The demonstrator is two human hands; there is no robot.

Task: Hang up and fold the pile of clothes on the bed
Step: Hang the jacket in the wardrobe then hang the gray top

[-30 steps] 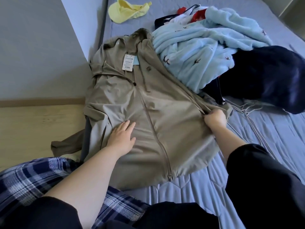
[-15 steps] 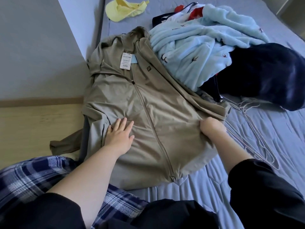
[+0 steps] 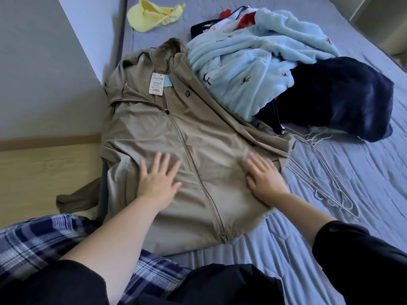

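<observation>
Got a khaki zip-up jacket [image 3: 198, 139] laid front-up near the left edge of the bed [image 3: 330, 227], zipped nearly to the collar, with the hood at the far end and the hem at the near end. Pressing down on it with both hands, nothing fancy. Flat on the panel left of the zipper [image 3: 191, 164]: left hand [image 3: 157, 181], fingers straight and spread, gripping nothing. Flat on the panel right of it, just beside the folded-in sleeve edge: right hand [image 3: 264, 179], fingers straight and close together, also gripping nothing.

Spotted a white price tag [image 3: 156, 83] with a bit of blue card behind it, lying just below the collar. Other sleeve [image 3: 77, 195] dangling off the left side of the bed toward the wooden floor [image 3: 44, 168].

Piled to the right of the hood: a light blue fleece garment [image 3: 242, 69] with tiny dark embroidered marks, touching the jacket's shoulder, plus something white and red [image 3: 244, 19] poking out behind it. Right next to that, a navy fluffy garment [image 3: 343, 95]. Some thin wire hangers [image 3: 332, 201] lying on the bed cover right of the jacket, near the right hand, with the top ends up by the navy heap. Can't tell how many. Yellow cap [image 3: 149, 15] off by itself at the far left of the bed, well apart from the pile.

Wearing blue plaid trousers [image 3: 33, 243] and a black top [image 3: 363, 260], forearms bare.
</observation>
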